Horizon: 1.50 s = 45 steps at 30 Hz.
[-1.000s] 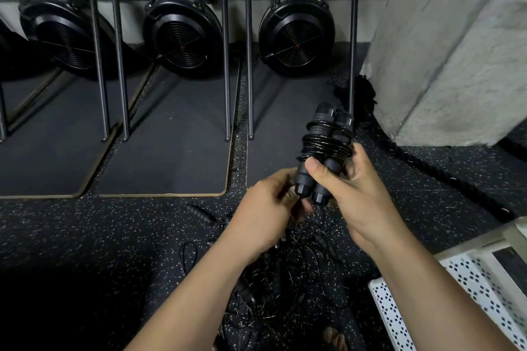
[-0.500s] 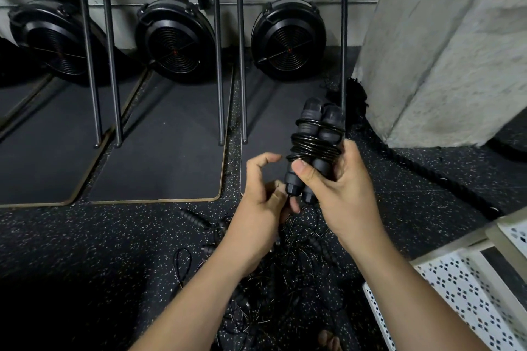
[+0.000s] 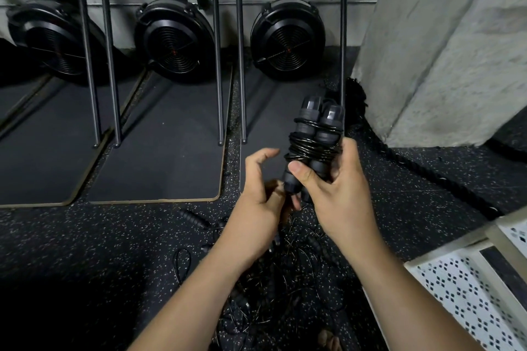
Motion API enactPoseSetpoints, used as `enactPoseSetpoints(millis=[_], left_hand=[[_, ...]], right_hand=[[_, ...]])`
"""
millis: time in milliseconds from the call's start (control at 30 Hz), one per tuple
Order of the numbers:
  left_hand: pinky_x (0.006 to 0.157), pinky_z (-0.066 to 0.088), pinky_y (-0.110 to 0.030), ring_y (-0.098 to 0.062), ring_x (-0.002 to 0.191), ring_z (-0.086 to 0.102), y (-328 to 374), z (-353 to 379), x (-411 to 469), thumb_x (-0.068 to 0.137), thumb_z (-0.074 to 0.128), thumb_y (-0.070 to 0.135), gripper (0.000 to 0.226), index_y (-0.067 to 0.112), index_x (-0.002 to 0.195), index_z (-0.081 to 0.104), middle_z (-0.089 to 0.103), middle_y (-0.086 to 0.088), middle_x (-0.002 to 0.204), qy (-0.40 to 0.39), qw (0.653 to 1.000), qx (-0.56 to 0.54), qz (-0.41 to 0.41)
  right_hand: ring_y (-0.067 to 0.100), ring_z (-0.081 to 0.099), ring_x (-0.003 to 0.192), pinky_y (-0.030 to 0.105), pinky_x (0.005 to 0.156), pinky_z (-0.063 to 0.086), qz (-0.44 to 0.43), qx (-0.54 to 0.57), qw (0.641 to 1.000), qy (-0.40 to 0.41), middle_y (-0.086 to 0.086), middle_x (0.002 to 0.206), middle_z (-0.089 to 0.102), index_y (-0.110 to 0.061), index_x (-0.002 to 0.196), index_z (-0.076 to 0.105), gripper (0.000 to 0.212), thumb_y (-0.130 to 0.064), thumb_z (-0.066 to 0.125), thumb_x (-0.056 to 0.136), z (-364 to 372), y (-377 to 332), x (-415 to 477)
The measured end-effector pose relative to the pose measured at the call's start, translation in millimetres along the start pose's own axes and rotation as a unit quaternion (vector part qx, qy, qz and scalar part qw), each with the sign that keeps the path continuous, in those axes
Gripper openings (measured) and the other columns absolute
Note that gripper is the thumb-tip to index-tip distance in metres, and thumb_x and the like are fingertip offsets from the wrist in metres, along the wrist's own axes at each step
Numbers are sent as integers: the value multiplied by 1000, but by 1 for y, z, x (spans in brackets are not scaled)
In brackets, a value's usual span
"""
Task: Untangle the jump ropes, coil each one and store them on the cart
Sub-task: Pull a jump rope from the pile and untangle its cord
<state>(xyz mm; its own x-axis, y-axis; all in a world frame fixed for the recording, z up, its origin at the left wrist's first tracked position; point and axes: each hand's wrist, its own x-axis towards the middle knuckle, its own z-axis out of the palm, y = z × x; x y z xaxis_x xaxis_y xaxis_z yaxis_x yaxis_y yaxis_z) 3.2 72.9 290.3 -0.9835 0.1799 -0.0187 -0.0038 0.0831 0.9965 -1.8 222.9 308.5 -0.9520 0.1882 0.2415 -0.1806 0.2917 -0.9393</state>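
The right hand (image 3: 336,191) has a wound rope (image 3: 312,142) in a firm grip. Its thumb lies across the front and its fingers curl round the back of the two handles (image 3: 316,120), which stand side by side, pointing up and away from the person. The thin black cord is lapped round the middle of the pair in tight turns.

The left hand (image 3: 258,188) sits just beside and below the lower ends of the handles, with thumb and forefinger spread and loosely bent. Its other fingers are turned in towards those ends, and from where I stand I can't tell whether they pinch a tail of cord or hold nothing.

By my reckoning one rope is as good as coiled, with perhaps only its end to tuck in. It is not stored yet. The cart (image 3: 467,302), white and perforated, shows only a corner at the lower right, near the right forearm, and the rope is held up well clear of it.

Most of the job looks to be ahead. The tangle (image 3: 285,273) lies on the speckled floor (image 3: 85,251) under both wrists, a heap of thin cords looped through one another with dark grips mixed in. One loose grip (image 3: 194,216) lies out at its left edge. How many ropes are in the heap I can't count, but each would need freeing, winding and carrying over to the cart.
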Motion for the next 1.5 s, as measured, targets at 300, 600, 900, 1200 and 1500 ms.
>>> enactPoseSetpoints(millis=[300, 600, 900, 1200, 1500], left_hand=[[53, 44, -30, -18, 57, 50, 12, -6, -8, 104, 51, 1, 68, 54, 141, 32, 65, 10, 67, 16, 998, 63, 24], [56, 48, -44, -37, 60, 55, 13, -18, -8, 96, 59, 6, 66, 56, 133, 36, 63, -15, 69, 44, 990, 131, 27], [50, 41, -28, -15, 48, 47, 5, -10, -5, 99, 61, 12, 46, 45, 122, 39, 59, 1, 62, 67, 989, 132, 22], [68, 47, -37, -21, 63, 60, 9, -21, 0, 100, 52, 5, 44, 40, 125, 43, 76, -7, 73, 45, 997, 9, -69], [92, 53, -35, -8, 90, 68, 8, -28, 4, 109, 57, 37, 16, 39, 115, 71, 71, 16, 88, 50, 998, 37, -32]], right_hand=[[13, 74, 105, 54, 93, 60, 5, 9, 1000, -10, -10, 111, 75, -35, 119, 54, 49, -42, 88, 85, 1, 2, 1], [15, 76, 110, 51, 101, 60, 65, 52, 991, -106, -3, 118, 78, -30, 125, 50, 76, -15, 100, 71, -12, 4, 2], [14, 76, 98, 55, 88, 61, 20, -14, 999, -40, -15, 107, 76, -33, 119, 47, 63, -27, 95, 80, 2, 8, -5], [14, 74, 115, 56, 104, 56, 64, 1, 988, -142, -8, 121, 77, -35, 128, 47, 65, -35, 92, 81, -5, 18, -1], [27, 78, 101, 43, 72, 62, 169, 169, 960, -148, 5, 112, 78, -13, 129, 57, 38, -27, 74, 98, -2, 11, -4]])
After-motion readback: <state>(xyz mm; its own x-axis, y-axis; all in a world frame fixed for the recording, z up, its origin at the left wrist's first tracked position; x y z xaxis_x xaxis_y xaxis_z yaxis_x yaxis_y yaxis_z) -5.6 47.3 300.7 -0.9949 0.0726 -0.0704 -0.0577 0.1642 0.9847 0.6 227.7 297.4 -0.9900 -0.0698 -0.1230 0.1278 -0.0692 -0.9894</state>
